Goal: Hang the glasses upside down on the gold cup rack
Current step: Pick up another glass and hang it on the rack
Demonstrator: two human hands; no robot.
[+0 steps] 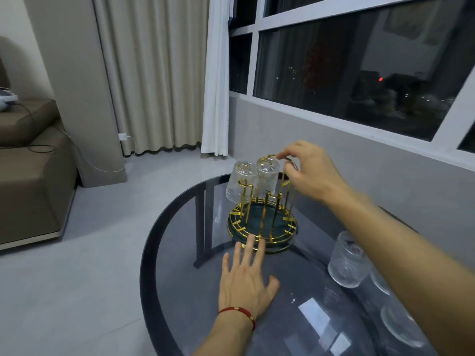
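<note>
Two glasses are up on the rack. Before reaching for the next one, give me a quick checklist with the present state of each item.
1. Hung glasses seated: the left hung glass and the right hung glass sit upside down over prongs; ok.
2. Rack steadied: the right hand pinches the top loop of the gold cup rack; ok.
3. Left hand free: open, palm down, fingertips by the rack's base, holding nothing; ok.
4. Free prongs: several near-side prongs stand bare; ok.
5. Next glass reachable: a clear glass stands on the table, partly behind the right forearm; ok.
6. Count of remaining glasses: blurred at lower right; cannot tell.
</note>
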